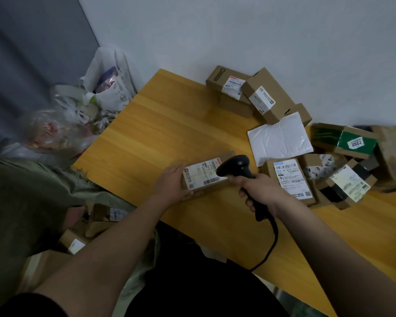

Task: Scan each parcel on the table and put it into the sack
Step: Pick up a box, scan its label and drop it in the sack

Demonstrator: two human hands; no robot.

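Filling most of the view, a yellow wooden table (160,124) stands against a pale wall (261,30), its far right side heaped with cardboard parcels (270,97) and a white padded mailer (279,138). The left hand (173,185) lies flat and open against the end of a labelled parcel (206,177) near the table's front edge. The right hand (260,189) is wrapped around a black corded scanner (238,167) just above it. An olive sack (21,202) holding boxes sits at left, plastic bags (82,106) beyond.
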